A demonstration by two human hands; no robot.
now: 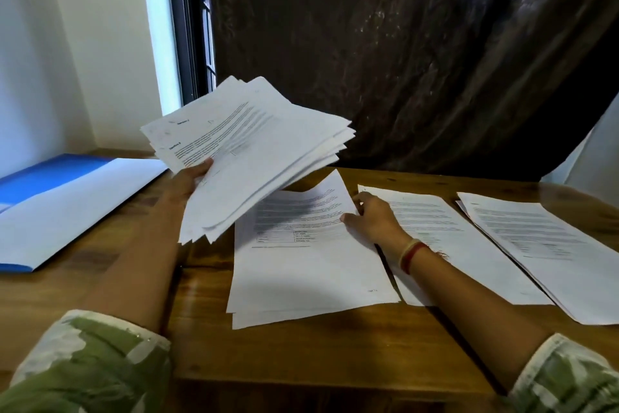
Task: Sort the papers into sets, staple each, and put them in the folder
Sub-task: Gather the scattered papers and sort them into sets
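My left hand [186,183] holds a thick fanned stack of printed papers [254,151] lifted above the wooden table [318,352]. Under it lies a small pile of sheets [308,275]; my right hand [375,220] grips the right edge of its top sheet with thumb and fingers. Two more paper piles lie to the right: a middle pile [462,245] and a far right pile [549,252]. A blue folder [50,208] lies open at the left with its white inner flap facing up. No stapler is visible.
A dark plastic sheet [418,54] hangs behind the table. A window frame [187,27] and a white wall [67,44] stand at the back left. The table's front edge runs just below the piles, near my green patterned sleeves.
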